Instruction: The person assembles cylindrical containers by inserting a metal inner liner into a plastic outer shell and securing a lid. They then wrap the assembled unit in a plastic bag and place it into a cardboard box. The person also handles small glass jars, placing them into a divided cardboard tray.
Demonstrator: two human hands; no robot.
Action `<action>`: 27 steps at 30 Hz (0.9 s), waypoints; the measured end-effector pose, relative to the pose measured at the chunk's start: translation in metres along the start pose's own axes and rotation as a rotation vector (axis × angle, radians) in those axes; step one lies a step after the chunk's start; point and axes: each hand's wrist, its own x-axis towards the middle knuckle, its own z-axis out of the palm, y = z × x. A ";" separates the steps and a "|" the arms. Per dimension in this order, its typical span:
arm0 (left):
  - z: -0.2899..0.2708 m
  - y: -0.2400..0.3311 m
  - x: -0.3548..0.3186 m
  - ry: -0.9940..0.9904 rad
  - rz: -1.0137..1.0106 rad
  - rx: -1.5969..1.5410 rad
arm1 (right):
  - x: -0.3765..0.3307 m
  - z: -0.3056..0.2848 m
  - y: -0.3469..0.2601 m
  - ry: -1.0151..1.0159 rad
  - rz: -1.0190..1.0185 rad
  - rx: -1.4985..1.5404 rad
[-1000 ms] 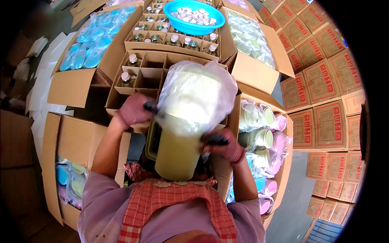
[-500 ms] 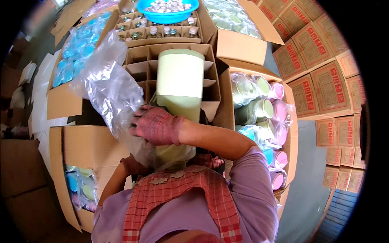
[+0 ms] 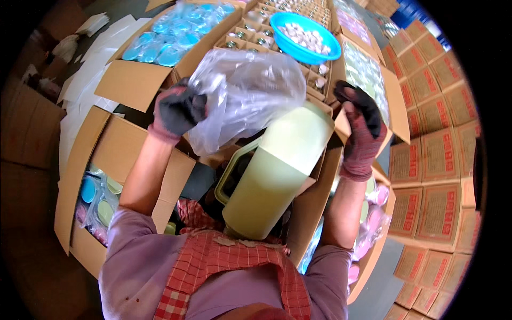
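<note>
My left hand, in a red glove with a black palm, is closed around the edge of a clear plastic bag. The bag spreads out to the right, over the upper end of a large pale green pitcher. That pitcher leans at a slant against my apron, its side handle facing left and its upper part lighter. Nothing but the bag and my body visibly supports it. My right hand, gloved alike, is raised to the right of the pitcher with fingers curled in a pinch. Whatever it may hold is hidden.
A blue basin of small whitish caps rests on a divided carton of glass bottles. Around me stand open cartons with bagged blue-lidded items, green and pink cups, and mixed lids. Stacked printed cartons line the right.
My hands have come up and spread apart, left hand still with the bag. The bag has moved right over the pitcher's upper end. The pitcher now slants to the right and shows its handle.
</note>
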 end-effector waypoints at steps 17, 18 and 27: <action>0.030 -0.016 0.089 0.060 0.007 1.049 | 0.085 -0.025 0.158 -0.204 0.163 -1.091; 0.017 -0.017 0.088 0.123 0.039 1.405 | 0.073 -0.026 0.157 -0.241 0.236 -1.133; -0.017 -0.038 0.079 -0.066 0.291 1.083 | -0.002 -0.052 0.172 -0.137 0.602 -0.169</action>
